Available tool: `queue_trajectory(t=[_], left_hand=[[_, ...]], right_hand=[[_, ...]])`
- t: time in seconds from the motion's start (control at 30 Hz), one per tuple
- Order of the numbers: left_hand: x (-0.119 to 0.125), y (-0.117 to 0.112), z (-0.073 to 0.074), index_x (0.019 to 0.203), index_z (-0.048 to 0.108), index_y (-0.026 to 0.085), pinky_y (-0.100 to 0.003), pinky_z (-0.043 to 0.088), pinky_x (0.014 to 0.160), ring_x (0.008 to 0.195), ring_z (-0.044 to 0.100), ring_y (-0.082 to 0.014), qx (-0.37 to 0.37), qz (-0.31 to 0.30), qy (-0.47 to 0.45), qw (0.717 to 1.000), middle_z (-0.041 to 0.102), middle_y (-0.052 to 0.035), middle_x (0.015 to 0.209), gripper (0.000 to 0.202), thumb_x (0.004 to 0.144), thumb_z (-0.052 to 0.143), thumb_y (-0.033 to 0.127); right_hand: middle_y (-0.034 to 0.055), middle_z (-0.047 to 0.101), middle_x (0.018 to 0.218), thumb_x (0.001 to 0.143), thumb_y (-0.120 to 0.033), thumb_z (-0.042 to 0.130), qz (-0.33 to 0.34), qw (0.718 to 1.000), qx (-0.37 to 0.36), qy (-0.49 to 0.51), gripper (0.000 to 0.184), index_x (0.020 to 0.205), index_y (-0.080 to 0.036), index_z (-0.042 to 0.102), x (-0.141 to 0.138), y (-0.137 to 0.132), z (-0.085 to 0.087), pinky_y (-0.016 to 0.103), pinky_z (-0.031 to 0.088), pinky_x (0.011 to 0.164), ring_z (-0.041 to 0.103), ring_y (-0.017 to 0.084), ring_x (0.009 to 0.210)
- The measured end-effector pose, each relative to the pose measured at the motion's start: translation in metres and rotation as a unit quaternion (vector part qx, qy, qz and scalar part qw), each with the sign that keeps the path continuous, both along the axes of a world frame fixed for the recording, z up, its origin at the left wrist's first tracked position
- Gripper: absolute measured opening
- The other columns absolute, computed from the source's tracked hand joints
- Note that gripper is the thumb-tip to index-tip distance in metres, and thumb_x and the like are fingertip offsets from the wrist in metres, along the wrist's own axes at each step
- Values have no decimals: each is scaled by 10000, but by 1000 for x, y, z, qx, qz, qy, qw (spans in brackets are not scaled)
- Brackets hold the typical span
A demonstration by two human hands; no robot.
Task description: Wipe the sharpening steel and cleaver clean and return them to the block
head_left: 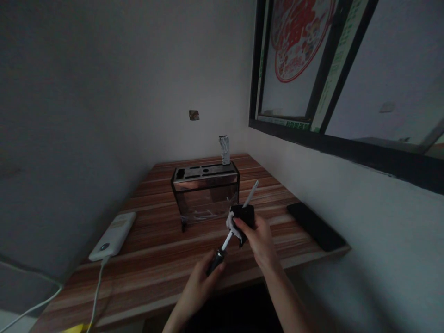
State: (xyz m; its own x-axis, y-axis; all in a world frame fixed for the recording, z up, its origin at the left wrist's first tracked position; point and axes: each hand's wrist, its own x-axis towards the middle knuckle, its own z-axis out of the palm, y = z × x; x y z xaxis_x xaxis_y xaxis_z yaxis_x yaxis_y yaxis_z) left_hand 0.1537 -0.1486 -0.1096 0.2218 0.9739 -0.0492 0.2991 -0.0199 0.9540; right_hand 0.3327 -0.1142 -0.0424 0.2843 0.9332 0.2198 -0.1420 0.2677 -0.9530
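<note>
My left hand (pixel 203 277) is closed round the black handle of a tool with a long pale shaft (pixel 227 241); its exact kind is hard to make out. The shaft slants up to the right, and its far end sticks out past my right hand (pixel 258 238). With the thumb on top, my right hand grips a black cloth-like piece (pixel 247 215) with a whitish crumpled part (pixel 230 223), around or against the shaft. Behind my hands stands a clear-sided box (pixel 204 203) with a dark slotted top. A small whitish upright object (pixel 225 150) is at its back right corner.
On the wood-grain table (pixel 152 277) a white power bank (pixel 114 236) with a cable lies at the left. A flat black object (pixel 314 226) lies by the right wall. A dark-framed window or mirror (pixel 347 143) hangs above it. Something yellow (pixel 78 328) shows at the lower left.
</note>
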Motion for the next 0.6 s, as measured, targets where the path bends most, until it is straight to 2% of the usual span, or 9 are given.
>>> queue_trajectory(t=[0.1, 0.23, 0.43, 0.6], left_hand=[[1, 1, -5, 1226, 606, 136, -375, 383, 1038, 1183, 552, -305, 6, 20, -10, 1000, 648, -117, 1236, 628, 769, 624, 565], [2, 3, -7, 1224, 606, 116, -376, 398, 1025, 1152, 572, -306, 14, 17, -21, 1000, 654, -135, 1221, 618, 779, 622, 545], [4, 3, 2, 1266, 581, 141, -362, 396, 1038, 1191, 556, -285, 41, -36, -38, 998, 632, -107, 1275, 487, 856, 559, 405], [5, 3, 7, 1207, 618, 145, -352, 439, 989, 1133, 590, -283, 47, -57, -27, 997, 669, -95, 1217, 430, 864, 551, 396]], right_hand=[[59, 742, 750, 654, -437, 779, 21, 999, -17, -20, 306, 792, -168, 728, -10, -8, -8, 293, 532, 606, 675, 222, 683], [71, 751, 784, 666, -427, 774, 40, 999, -21, -23, 308, 821, -165, 724, -20, -16, -14, 294, 541, 618, 692, 240, 722], [83, 763, 842, 631, -362, 798, 49, 998, -37, -28, 344, 904, -165, 724, -27, -24, -19, 344, 563, 721, 706, 270, 806], [88, 764, 854, 618, -332, 798, 34, 998, -44, -25, 343, 909, -166, 725, -29, -26, -22, 363, 566, 745, 709, 278, 818]])
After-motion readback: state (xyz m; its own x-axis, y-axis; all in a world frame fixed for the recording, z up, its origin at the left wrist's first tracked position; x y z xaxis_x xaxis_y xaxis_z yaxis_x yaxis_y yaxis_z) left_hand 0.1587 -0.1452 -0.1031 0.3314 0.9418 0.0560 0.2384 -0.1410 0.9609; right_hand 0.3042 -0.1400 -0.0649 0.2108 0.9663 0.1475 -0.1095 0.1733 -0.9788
